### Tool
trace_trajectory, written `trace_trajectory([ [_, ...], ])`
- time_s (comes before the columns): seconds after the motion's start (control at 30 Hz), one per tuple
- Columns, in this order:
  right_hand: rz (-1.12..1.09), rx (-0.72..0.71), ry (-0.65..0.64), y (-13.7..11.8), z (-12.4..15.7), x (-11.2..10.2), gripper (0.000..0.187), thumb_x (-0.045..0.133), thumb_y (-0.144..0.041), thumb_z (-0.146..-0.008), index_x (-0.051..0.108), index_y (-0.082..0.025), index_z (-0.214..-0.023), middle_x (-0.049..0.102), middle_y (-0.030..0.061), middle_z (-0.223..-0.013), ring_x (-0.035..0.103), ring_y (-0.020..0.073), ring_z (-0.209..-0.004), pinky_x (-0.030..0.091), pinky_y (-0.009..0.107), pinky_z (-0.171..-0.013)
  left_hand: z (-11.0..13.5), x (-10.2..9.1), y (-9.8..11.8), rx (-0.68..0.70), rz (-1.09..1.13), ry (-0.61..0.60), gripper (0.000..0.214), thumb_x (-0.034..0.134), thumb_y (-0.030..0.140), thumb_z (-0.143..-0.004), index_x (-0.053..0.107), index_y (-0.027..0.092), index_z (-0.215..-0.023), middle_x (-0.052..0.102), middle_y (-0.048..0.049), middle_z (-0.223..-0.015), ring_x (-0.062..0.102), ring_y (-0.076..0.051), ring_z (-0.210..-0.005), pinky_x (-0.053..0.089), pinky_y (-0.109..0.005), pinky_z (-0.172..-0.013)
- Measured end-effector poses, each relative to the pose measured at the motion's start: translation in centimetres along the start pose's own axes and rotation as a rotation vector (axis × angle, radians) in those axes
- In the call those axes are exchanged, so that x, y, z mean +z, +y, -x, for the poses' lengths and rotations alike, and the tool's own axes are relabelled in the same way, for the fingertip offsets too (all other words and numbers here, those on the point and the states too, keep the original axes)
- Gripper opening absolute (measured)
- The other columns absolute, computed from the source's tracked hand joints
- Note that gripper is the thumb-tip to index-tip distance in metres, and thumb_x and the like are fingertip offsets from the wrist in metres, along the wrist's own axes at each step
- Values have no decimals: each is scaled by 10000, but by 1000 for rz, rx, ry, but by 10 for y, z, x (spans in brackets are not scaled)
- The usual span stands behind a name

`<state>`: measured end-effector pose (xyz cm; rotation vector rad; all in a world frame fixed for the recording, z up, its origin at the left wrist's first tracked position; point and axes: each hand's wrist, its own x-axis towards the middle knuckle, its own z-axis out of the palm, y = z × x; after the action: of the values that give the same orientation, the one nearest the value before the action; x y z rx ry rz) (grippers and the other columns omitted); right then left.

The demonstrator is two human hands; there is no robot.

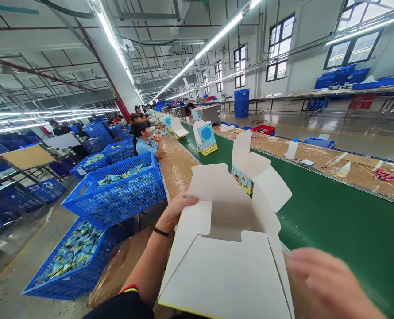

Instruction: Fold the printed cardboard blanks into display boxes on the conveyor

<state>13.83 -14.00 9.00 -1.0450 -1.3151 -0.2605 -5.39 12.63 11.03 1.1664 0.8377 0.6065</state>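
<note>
I hold an open white cardboard box (pixel 226 266) in front of me, its flaps spread and its printed outside showing at the far corner. My left hand (pixel 177 208) grips the box's left side flap, fingers curled over its edge. My right hand (pixel 326 283) is at the lower right beside the box, blurred by motion; its fingers cannot be made out. The box hangs over the near edge of a green conveyor belt (pixel 333 221).
Printed boxes (pixel 205 137) stand further along the belt. Blue crates (pixel 117 190) of packets sit to my left, another (pixel 71 261) on the floor. Other people (pixel 144 139) work along the left side. White bottles (pixel 291 148) stand on the brown table across the belt.
</note>
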Motion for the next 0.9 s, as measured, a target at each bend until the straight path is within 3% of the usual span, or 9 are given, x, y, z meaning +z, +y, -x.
trace_trajectory([
  [0.07,-64,323,238,20,4,3,371,556,-281,-1062,595,-346,-1425,626,23,-1420,575,244,-1329,471,454,-1133,4,4,3,-11,-14,3,385,936,307,-442,787,107,-736,759,-69,-665,648,-155,-531,477,-255,-526],
  [0.1,-122,458,257,29,6,8,440,569,-337,-1058,530,-340,-1497,547,34,-1514,490,260,-1421,399,492,-1195,5,6,4,-17,-20,5,386,936,305,-446,790,104,-741,760,-73,-669,653,-158,-537,480,-257,-531],
  [0.17,-307,633,144,45,9,21,628,592,-508,-1030,390,-334,-1598,408,62,-1626,355,288,-1516,336,513,-1233,7,11,5,-25,-20,18,413,942,307,-425,796,98,-750,763,-80,-673,661,-168,-540,486,-263,-533],
  [0.3,-647,824,-89,59,4,42,980,686,-734,-876,224,-362,-1657,295,101,-1679,305,337,-1535,452,526,-1144,12,15,2,4,42,98,441,957,291,-373,791,116,-742,764,-62,-674,658,-165,-536,493,-259,-533],
  [0.5,-740,872,-226,65,-11,41,1235,879,-677,-704,147,-405,-1661,314,106,-1659,342,357,-1509,367,576,-1202,23,18,-3,101,180,181,530,961,257,-377,783,155,-866,780,-31,-748,689,-176,-606,537,-274,-591],
  [0.63,-812,917,-189,54,-14,43,1039,697,-805,-808,208,-431,-1644,285,51,-1678,293,336,-1538,374,522,-1208,26,22,-2,74,201,176,516,976,266,-362,773,148,-821,774,-31,-728,672,-162,-583,522,-263,-574],
  [0.7,-761,930,-194,53,-14,43,1010,632,-830,-838,191,-424,-1650,260,48,-1689,296,346,-1535,414,529,-1175,26,23,-1,88,199,160,502,979,275,-360,768,148,-798,764,-22,-700,658,-150,-566,506,-251,-560],
  [0.9,-535,895,-333,64,-21,36,1293,813,-737,-720,19,-375,-1674,266,128,-1671,427,360,-1448,482,546,-1101,15,15,-11,96,151,123,510,971,319,-388,779,140,-826,764,-38,-724,658,-160,-581,511,-274,-598],
])
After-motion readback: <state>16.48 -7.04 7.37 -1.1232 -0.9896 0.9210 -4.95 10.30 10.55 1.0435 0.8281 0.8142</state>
